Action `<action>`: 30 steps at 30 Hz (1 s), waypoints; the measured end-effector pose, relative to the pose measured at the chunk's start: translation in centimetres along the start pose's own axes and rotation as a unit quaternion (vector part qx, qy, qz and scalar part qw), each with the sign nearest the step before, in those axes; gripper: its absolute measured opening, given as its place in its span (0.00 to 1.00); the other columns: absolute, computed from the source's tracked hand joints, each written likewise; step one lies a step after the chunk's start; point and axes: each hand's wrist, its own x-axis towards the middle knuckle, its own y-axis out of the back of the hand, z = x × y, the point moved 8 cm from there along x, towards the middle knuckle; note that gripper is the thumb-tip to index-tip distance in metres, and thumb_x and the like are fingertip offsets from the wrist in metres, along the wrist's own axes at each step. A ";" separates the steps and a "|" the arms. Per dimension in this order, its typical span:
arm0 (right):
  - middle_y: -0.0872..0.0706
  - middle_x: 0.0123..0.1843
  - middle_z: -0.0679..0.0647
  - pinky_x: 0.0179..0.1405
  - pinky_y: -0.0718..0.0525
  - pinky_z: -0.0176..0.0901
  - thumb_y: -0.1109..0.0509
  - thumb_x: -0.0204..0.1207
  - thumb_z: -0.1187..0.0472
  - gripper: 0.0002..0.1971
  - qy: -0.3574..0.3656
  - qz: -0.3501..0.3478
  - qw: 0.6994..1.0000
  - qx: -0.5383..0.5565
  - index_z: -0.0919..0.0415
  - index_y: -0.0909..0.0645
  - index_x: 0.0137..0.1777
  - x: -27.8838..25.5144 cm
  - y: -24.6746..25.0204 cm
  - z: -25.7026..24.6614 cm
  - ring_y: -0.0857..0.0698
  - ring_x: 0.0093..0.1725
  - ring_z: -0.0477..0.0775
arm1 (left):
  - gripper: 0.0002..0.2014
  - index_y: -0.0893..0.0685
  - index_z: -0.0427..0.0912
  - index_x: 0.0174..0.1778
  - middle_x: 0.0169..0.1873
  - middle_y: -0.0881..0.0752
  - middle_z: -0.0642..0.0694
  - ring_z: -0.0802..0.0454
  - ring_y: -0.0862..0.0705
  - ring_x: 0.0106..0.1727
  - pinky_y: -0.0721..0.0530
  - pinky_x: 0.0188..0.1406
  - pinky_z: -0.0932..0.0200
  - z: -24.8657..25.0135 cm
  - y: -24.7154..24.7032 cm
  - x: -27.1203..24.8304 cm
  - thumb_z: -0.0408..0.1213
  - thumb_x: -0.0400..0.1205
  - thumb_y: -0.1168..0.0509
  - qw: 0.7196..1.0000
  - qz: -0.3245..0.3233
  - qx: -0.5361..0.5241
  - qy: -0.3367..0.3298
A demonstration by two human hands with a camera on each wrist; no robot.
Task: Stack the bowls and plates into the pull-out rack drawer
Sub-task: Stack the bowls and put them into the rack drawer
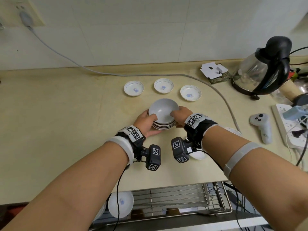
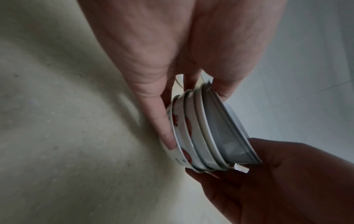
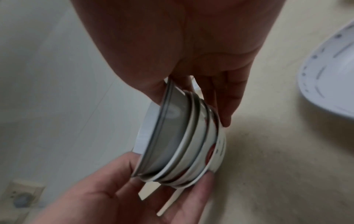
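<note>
A stack of bowls (image 1: 164, 117), grey on top and red-patterned below, is in the middle of the beige counter (image 1: 66, 114). My left hand (image 1: 146, 122) grips its left side, thumb over the rim. My right hand (image 1: 180, 116) grips the right side the same way. Both wrist views show the bowl stack (image 2: 206, 133) (image 3: 184, 144) clasped between thumb and fingers. Three small white saucers (image 1: 133, 88) (image 1: 163, 85) (image 1: 190, 93) lie in a row behind. The wire rack drawer (image 1: 180, 197) is pulled out below the counter edge, with a white dish (image 1: 120, 204) standing at its left.
A glass kettle (image 1: 260, 70) stands at the back right beside a cardboard scrap (image 1: 214, 69). A grey cable (image 1: 166, 75) crosses the counter. A white controller (image 1: 261, 125) and a power strip (image 1: 286, 124) lie on the right. Another white dish (image 1: 198, 155) sits under my right wrist.
</note>
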 end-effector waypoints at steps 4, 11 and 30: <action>0.19 0.65 0.68 0.55 0.10 0.62 0.39 0.79 0.65 0.19 -0.038 -0.049 0.991 0.115 0.65 0.26 0.70 -1.0 -0.7 0.7 0.13 0.58 0.71 | 0.27 0.24 0.45 0.77 0.71 0.21 0.37 0.34 0.18 0.68 0.09 0.54 0.34 -0.5 0.9 -2.0 0.25 0.80 0.39 0.999 0.032 0.003 -0.014; 0.19 0.64 0.67 0.56 0.12 0.70 0.35 0.74 0.67 0.20 0.009 -0.257 0.957 0.132 0.62 0.25 0.67 -5.3 -5.1 -0.6 0.13 0.58 0.73 | 0.25 0.19 0.47 0.72 0.69 0.20 0.36 0.34 0.14 0.62 0.07 0.47 0.40 -1.7 5.0 -10.5 0.26 0.78 0.39 0.988 0.137 -0.020 -0.062; 0.22 0.72 0.65 0.44 0.08 0.62 0.39 0.78 0.75 0.27 -0.018 -0.543 0.837 0.072 0.53 0.28 0.74 -18.9 -18.3 5.9 0.14 0.61 0.73 | 0.22 0.17 0.47 0.62 0.60 0.14 0.39 0.41 0.11 0.58 0.11 0.62 0.38 -17.7 14.4 -27.4 0.60 0.83 0.35 0.919 0.356 -0.169 -0.016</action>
